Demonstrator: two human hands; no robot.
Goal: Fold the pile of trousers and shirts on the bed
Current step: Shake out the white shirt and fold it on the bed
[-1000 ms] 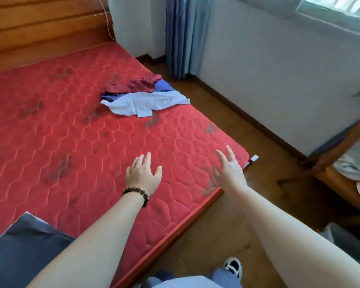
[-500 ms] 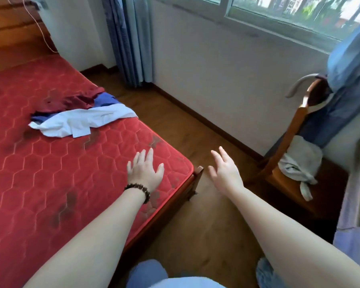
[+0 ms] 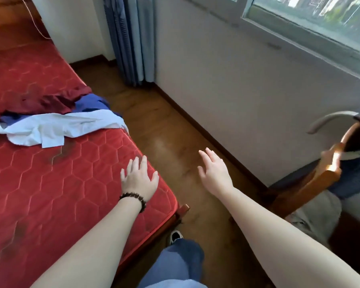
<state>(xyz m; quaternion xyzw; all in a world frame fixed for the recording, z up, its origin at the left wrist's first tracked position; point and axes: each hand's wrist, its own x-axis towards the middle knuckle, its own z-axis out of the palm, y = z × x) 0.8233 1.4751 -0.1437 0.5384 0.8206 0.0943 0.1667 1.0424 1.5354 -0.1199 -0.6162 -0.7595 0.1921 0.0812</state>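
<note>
A small pile of clothes lies near the right edge of the red quilted mattress (image 3: 40, 183): a white garment (image 3: 56, 126) in front, a dark red one (image 3: 48, 101) behind it and a blue one (image 3: 92, 102) to the right. My left hand (image 3: 139, 177), a bead bracelet on its wrist, hovers with straight fingers over the mattress's near right corner, well short of the pile. My right hand (image 3: 214, 173) is stretched out flat above the wooden floor, beside the bed. Neither hand holds anything.
A wooden chair (image 3: 320, 173) draped with dark and grey clothes stands at the right by the white wall. Blue curtains (image 3: 131, 38) hang in the far corner. Brown wooden floor (image 3: 164, 132) runs between bed and wall. My leg and shoe (image 3: 176, 235) are by the bed corner.
The view has swung right along the bed's foot. Both hands have shifted right with it: the right hand has gone from over the mattress corner to over the floor. The folded dark garment has left view.
</note>
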